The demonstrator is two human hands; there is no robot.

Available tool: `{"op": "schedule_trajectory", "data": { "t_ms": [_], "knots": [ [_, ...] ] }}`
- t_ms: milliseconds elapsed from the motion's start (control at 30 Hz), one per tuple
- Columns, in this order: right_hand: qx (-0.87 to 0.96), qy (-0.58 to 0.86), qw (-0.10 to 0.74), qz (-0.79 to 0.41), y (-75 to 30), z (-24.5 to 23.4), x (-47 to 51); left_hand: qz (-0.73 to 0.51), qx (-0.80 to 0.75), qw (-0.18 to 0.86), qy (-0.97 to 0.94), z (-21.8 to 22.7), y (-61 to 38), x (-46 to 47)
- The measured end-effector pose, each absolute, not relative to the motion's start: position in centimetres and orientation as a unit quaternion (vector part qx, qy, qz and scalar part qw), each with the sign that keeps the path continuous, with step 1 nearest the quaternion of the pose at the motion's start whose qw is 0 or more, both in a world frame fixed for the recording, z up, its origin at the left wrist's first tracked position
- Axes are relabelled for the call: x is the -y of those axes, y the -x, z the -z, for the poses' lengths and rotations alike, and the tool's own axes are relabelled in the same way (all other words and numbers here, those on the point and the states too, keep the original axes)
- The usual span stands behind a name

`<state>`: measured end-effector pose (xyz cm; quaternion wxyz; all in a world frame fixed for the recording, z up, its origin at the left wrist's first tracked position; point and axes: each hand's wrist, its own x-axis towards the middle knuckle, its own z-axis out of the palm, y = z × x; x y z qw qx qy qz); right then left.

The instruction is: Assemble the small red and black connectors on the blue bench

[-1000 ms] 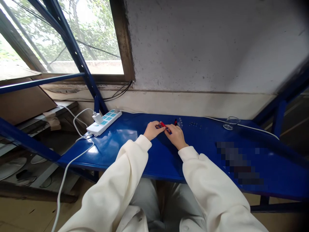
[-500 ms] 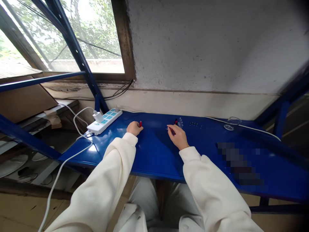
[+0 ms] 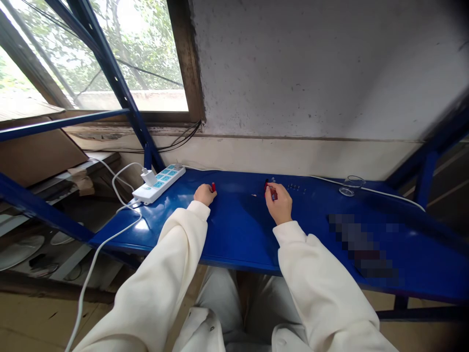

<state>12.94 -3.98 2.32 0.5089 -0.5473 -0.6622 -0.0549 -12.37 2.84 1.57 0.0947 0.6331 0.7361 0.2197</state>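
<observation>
My left hand [image 3: 205, 194] is closed around a small red cylinder [image 3: 214, 187], whose top sticks up past the fingers. To the right, my right hand [image 3: 280, 203] has its thumb and fingers bent at a small red and black object [image 3: 266, 186], which they partly cover. It looks pinched there; its exact kind is too small to make out. A tiny pale piece [image 3: 254, 195] lies on the blue table [image 3: 234, 230] between my hands. Small clear pieces [image 3: 273, 180] show just beyond my right hand, mostly hidden by it.
Several tiny parts [image 3: 294, 187] lie in a row right of my right hand. Farther right is a clear round container [image 3: 346, 191]. A white power strip [image 3: 159, 184] with a plug and cable occupies the left end. A blurred dark patch [image 3: 361, 247] covers the right front.
My right hand has moved slightly right to the red and black object. The tiny pale piece it held at its fingertips now lies on the table. My left hand stays nearly still.
</observation>
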Motion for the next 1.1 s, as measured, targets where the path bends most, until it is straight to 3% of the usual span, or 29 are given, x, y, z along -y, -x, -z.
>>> {"op": "schedule_trajectory", "data": {
  "t_ms": [167,400,500,767,1100],
  "knots": [
    [0.592,0.65,0.475,0.046,-14.0,-2.8,3.8,-0.212,-0.732,0.096,-0.641,-1.7,12.6,-2.9],
    [0.574,0.786,0.224,-0.053,-14.8,-2.2,3.4,-0.315,-0.687,0.033,-0.654,-3.5,12.0,-0.7],
    [0.585,0.79,0.172,-0.067,-14.7,-1.9,3.3,-0.38,-0.609,-0.001,-0.696,-4.1,9.5,0.9],
    [0.588,0.791,0.163,-0.036,-14.7,-1.4,3.0,-0.324,-0.403,0.007,-0.856,-3.0,-0.1,3.1],
    [0.586,0.787,0.19,-0.032,-15.0,-0.6,2.3,-0.213,-0.479,-0.025,-0.851,-1.0,-3.6,2.4]
  ]
}}
